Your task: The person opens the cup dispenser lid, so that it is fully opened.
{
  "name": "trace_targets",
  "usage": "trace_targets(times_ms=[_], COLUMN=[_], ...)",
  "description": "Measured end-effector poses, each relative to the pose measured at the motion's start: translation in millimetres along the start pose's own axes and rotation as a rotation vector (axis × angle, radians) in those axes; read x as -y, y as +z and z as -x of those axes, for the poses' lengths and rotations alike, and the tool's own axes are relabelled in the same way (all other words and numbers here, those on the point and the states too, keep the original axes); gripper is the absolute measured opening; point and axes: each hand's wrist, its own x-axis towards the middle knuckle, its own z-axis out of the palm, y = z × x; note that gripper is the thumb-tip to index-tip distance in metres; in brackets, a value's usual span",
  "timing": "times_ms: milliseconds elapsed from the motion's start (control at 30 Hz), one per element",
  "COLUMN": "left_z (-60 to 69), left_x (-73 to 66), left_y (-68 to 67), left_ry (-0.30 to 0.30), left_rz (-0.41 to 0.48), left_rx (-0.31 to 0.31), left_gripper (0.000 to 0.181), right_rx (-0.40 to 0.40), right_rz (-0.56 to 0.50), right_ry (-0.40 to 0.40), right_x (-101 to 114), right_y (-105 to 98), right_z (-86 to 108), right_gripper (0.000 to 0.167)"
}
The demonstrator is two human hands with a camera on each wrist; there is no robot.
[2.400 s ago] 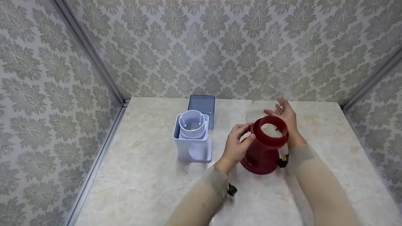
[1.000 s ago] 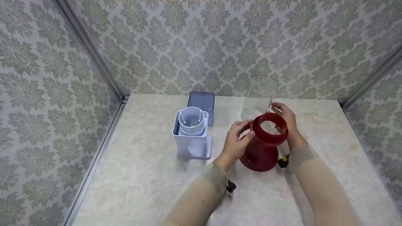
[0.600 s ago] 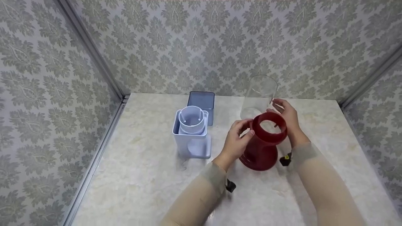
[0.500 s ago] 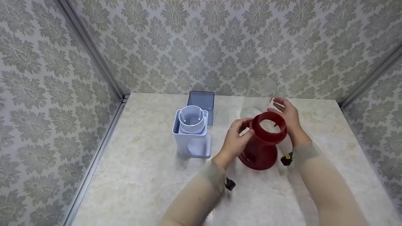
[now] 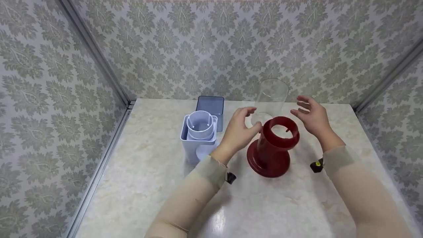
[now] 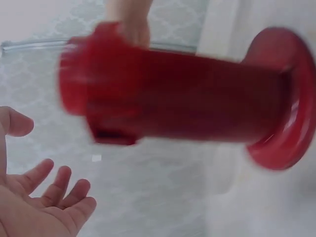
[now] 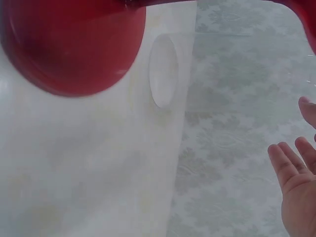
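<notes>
A red hollow stand (image 5: 269, 153) with a round base and a wide open collar stands upright on the table. Left of its collar is my left hand (image 5: 238, 131), fingers spread and thumb tip close to the rim; in the left wrist view this hand (image 6: 47, 207) is apart from the red stand (image 6: 197, 96). On the other side, my right hand (image 5: 315, 117) is raised with loosely bent fingers and holds nothing. A clear cylinder (image 5: 271, 99) stands upright behind the stand; the right wrist view shows its round end (image 7: 165, 71) on the table, away from my right hand (image 7: 298, 197).
To the left stands a light blue holder (image 5: 191, 150) with a round light blue cup (image 5: 201, 132) in its top. Behind it is a translucent blue-grey box (image 5: 210, 105). Patterned walls (image 5: 224, 49) enclose the table (image 5: 142, 172) at the back and sides.
Both hands have moved off the red stand, the left one left and up, the right one to the right. My left fingers, earlier around the collar's edge, have let go. The stand remains upright.
</notes>
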Motion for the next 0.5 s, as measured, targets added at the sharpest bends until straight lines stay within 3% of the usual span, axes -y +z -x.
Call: trace_targets(times_ms=[133,267,400,500], left_z=[-7.5,-12.9,-19.7,-27.1], left_x=[-21.0,-34.6,-36.5,-29.9], left_y=[-38.7,-78.3,-118.7,-149.9], left_ry=[0.052,0.053,0.041,0.028], left_rz=[-0.114,-0.241,-0.394,-0.511], left_rx=[-0.019,-0.043,-0.077,-0.107], left_gripper=[0.057,0.062,0.069,0.074], right_rx=[-0.015,-0.017,0.008,0.020], right_rz=[0.092,0.195,0.324,0.443], right_ry=[-0.060,-0.078,-0.051,-0.057], right_x=[8.0,11.5,11.3,7.5], right_y=[-14.9,-33.7,-55.5,-72.4], right_z=[1.8,6.3,13.8,19.0], right_gripper=[0.073,0.073,0.078,0.082])
